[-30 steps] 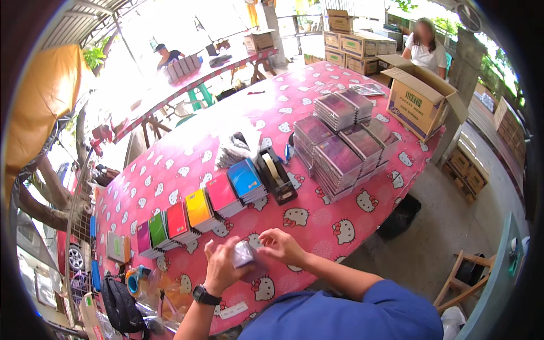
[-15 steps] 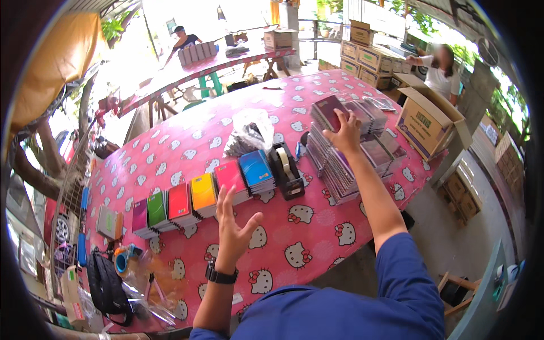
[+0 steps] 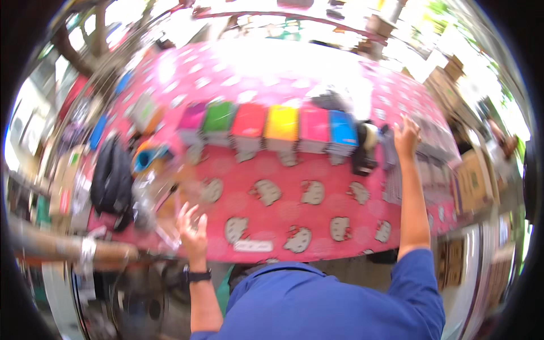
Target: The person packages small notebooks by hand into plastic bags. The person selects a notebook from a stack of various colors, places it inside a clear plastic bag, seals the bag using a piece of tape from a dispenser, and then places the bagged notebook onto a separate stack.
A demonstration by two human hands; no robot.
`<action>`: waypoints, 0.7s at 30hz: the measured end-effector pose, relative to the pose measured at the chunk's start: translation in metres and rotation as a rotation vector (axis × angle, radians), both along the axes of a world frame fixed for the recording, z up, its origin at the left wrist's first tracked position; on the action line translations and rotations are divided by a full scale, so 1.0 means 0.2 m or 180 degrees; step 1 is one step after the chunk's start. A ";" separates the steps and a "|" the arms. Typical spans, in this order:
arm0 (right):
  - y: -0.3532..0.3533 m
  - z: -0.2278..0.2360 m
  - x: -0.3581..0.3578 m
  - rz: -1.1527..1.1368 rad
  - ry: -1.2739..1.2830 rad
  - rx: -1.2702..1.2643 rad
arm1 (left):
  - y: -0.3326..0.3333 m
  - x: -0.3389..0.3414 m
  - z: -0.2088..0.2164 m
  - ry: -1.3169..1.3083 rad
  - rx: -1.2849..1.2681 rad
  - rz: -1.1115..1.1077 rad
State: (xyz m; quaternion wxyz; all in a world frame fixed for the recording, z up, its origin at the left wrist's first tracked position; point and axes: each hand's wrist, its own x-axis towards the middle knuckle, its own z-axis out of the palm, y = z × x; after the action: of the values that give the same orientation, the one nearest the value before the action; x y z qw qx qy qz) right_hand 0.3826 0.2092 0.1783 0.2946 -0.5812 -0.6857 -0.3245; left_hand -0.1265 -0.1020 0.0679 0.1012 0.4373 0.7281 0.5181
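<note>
My right hand (image 3: 407, 136) is over the stacks of spiral notebooks (image 3: 433, 170) at the table's right side. Its fingers look apart, with nothing visible in them; blur hides whether they touch the nearest stack. Over the front left of the table, my left hand (image 3: 193, 228) is empty with fingers spread, and a black watch (image 3: 198, 276) circles that wrist. Across the middle runs a row of notebook piles with purple, green, red, yellow (image 3: 281, 122), pink and blue (image 3: 342, 128) covers. A black tape dispenser (image 3: 365, 150) stands between the blue pile and the right-hand stacks.
The pink cat-patterned tablecloth (image 3: 272, 218) covers the table. At left are a black bag (image 3: 111, 184), clear plastic wrap (image 3: 144, 198) and a blue tape roll (image 3: 146, 160). An open carton (image 3: 475, 178) stands beyond the right edge, near another person (image 3: 498, 141).
My view has swung left and down, blurring the scene. My left hand is now nearer the table's front-left edge. My right hand no longer lies on the dark red notebook's cover.
</note>
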 end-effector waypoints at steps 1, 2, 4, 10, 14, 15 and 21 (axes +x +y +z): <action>-0.10 -0.03 -0.33 0.0622 0.0836 -0.0609 | -0.03 -0.07 -0.03 0.0042 -0.0025 0.0098; -0.27 -0.03 -0.68 0.1165 0.1638 -0.1244 | -0.05 -0.13 -0.02 0.0035 0.0058 0.0174; -0.49 -0.27 -1.18 0.2426 0.1662 -0.1750 | -0.10 -0.24 -0.07 -0.0163 0.0249 0.0414; -1.07 -0.64 -2.24 0.4148 0.1012 -0.2953 | -0.26 -0.43 -0.02 -0.0505 0.0198 0.0874; -1.14 -0.76 -2.44 0.4120 0.0386 -0.2713 | -0.33 -0.48 -0.03 -0.0646 0.0027 0.0963; -1.12 -0.81 -2.46 0.4135 0.0362 -0.2711 | -0.32 -0.48 -0.04 -0.0656 0.0040 0.0983; -0.91 -0.75 -2.47 0.3769 0.1073 -0.2164 | -0.06 -0.52 -0.06 0.0597 -0.0224 0.0321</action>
State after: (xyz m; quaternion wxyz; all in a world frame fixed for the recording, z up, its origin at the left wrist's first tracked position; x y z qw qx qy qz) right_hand -0.1110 0.0263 0.0279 0.3260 -0.2125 -0.8952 0.2173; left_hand -0.2310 -0.1141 0.0556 0.0217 0.4428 0.7732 0.4535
